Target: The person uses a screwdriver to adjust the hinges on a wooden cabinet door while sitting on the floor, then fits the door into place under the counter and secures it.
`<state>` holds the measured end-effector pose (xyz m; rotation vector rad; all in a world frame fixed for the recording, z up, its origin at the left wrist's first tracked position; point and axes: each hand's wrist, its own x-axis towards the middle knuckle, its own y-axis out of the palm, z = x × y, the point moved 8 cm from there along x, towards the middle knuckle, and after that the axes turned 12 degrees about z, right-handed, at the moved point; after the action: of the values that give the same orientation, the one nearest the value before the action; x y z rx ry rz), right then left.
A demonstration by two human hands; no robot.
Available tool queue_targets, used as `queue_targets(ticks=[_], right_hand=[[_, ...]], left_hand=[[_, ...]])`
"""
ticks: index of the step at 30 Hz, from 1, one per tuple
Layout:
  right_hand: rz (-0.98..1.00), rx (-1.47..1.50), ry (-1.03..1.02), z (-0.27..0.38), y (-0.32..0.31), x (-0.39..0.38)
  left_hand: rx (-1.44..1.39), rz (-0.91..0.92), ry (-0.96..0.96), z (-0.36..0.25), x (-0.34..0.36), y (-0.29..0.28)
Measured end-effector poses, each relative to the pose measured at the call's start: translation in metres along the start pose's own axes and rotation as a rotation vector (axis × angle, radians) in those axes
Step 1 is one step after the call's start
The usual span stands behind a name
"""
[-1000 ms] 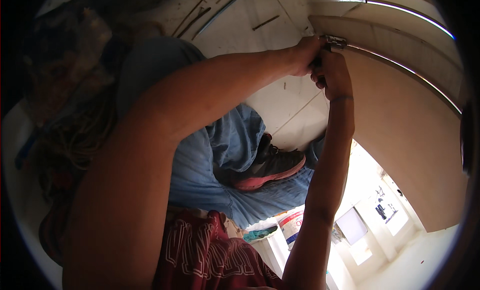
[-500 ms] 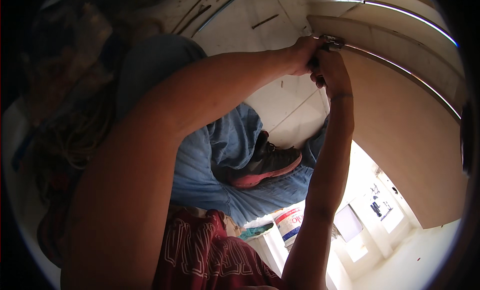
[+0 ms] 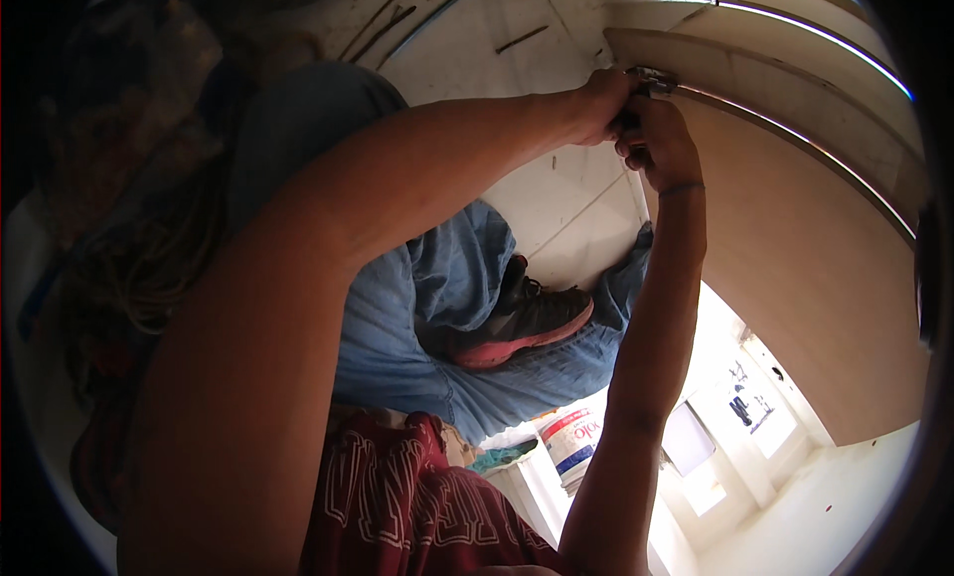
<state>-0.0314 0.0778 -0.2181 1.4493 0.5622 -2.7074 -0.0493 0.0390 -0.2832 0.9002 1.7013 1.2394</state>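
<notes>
At the upper right, my left hand [image 3: 602,109] is closed at a small metal fitting [image 3: 653,82], like a hinge, on the edge of a beige board [image 3: 795,258]. My right hand [image 3: 666,149] sits just below and against it, fingers curled around a dark object, perhaps a tool handle, mostly hidden between the two hands. What exactly the left fingers grip is hidden behind them. Both forearms stretch up from the lower edge, across my jeans-clad legs [image 3: 457,397] and a dark shoe with a red sole [image 3: 517,328].
Several thin rods [image 3: 427,24] lie on the white floor [image 3: 537,198] at the top. Tangled rope [image 3: 149,278] and dark bundled material [image 3: 149,109] sit at left. A white bucket [image 3: 571,447] stands at bottom, beside a bright opening. Ledges with metal strips curve along the upper right.
Both hands stay at the fitting, with only very slight movement. The whole view has shifted a little, so the floor, legs and board appear slightly higher in the picture.
</notes>
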Motion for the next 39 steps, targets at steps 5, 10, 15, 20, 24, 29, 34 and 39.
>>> queue_targets(ticks=[5,10,15,20,24,29,34,39], right_hand=[[0.001,0.008,-0.019,0.004,0.002,-0.005],[0.021,0.0,-0.026,0.004,0.001,-0.001],[0.032,0.01,-0.016,0.004,0.002,0.0],[0.028,0.055,-0.012,0.005,0.002,0.0],[0.017,0.082,0.017,0.004,0.001,-0.002],[0.033,0.059,0.009,0.006,0.004,0.0],[0.023,0.073,0.007,0.007,0.003,-0.001],[-0.006,0.089,0.001,0.009,0.005,-0.006]], left_hand=[[0.004,0.025,0.002,0.001,0.0,0.0],[0.001,0.01,-0.009,0.001,0.006,-0.005],[0.082,-0.011,-0.004,0.001,0.011,-0.01],[0.105,0.012,0.011,-0.001,0.01,-0.008],[0.058,-0.045,-0.003,0.001,0.008,-0.005],[0.115,-0.047,0.013,-0.001,0.011,-0.013],[0.115,-0.019,-0.004,0.0,0.014,-0.011],[0.102,-0.004,-0.021,0.0,0.013,-0.006]])
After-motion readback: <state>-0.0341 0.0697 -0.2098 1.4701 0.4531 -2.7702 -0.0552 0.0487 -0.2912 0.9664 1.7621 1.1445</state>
